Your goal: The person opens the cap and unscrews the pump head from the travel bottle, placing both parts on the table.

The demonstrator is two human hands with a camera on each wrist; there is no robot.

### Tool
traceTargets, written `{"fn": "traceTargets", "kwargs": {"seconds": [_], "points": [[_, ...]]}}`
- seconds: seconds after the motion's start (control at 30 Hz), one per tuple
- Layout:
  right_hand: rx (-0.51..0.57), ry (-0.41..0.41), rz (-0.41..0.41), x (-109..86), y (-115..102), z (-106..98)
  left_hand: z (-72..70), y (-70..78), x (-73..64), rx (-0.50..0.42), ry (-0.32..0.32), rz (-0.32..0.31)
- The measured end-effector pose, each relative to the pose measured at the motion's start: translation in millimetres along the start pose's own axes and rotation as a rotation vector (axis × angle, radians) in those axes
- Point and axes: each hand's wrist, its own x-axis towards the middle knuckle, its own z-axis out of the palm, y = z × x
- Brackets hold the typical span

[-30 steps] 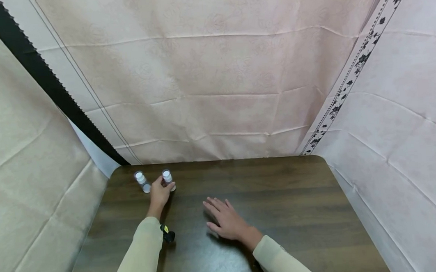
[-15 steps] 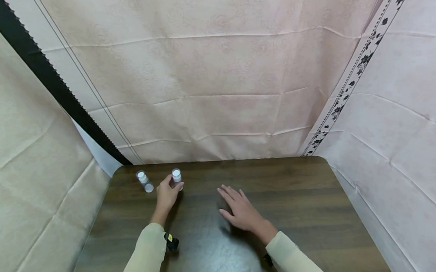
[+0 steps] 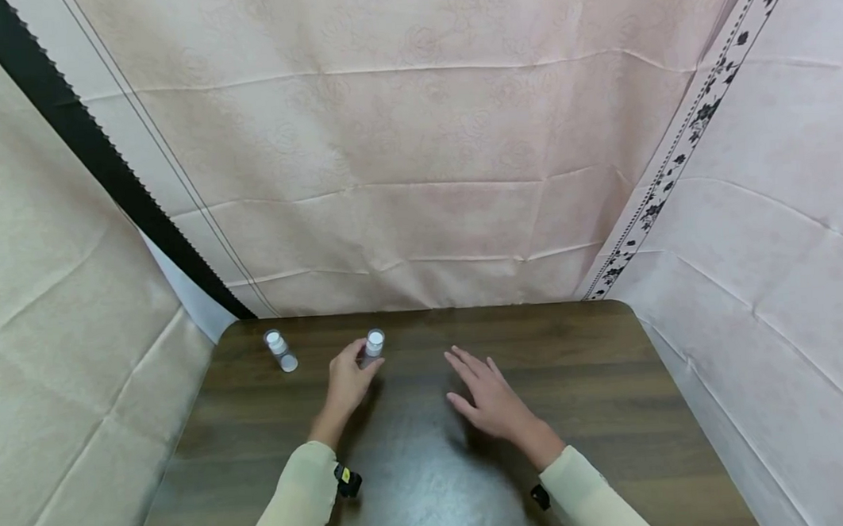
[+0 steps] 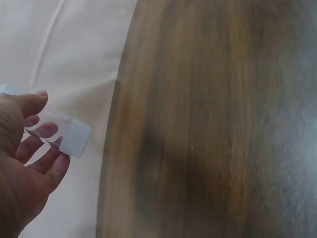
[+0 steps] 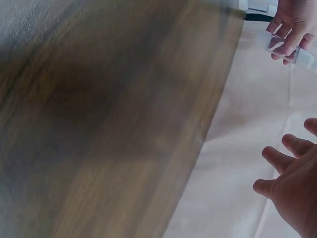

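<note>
L hand (image 3: 347, 382) w/ fingers round clear white-capped btl (image 3: 374, 344), R hand (image 3: 495, 402) fingers spread, 2nd btl (image 3: 280, 351) on table (image 3: 541, 352)

Glare and soft shadows mark the table (image 3: 433, 485); wrist views look slightly blurred.

A small, transparent, white-capped bottle (image 3: 373, 346) has been moved rightward by the grip of the left hand (image 3: 349, 379), farther from the second transparent, white-capped bottle (image 3: 281, 350); the right hand (image 3: 491, 398) has been shifted rightward and slightly forward.
</note>
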Motion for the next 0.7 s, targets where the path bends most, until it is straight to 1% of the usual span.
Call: {"fn": "traceTargets", "kwargs": {"seconds": [0.2, 0.33, 0.47, 0.6, 0.7], "points": [[0.029, 0.037, 0.004, -3.0, 3, -11, 7.2, 16.9, -7.0, 0.007, -0.037, 0.052], [0.081, 0.072, 0.007, -3.2, 4, -17, 11.8, 27.0, -10.8, 0.002, -0.057, 0.083], [0.137, 0.085, 0.016, -3.5, 3, -22, 16.6, 36.7, -15.3, 0.009, -0.08, 0.127], [0.173, 0.086, 0.039, -3.4, 3, -24, 21.4, 45.7, -19.8, 0.044, -0.104, 0.17], [0.203, 0.105, 0.048, -2.5, 2, -27, 25.3, 52.1, -22.1, 0.072, -0.128, 0.194]]}}
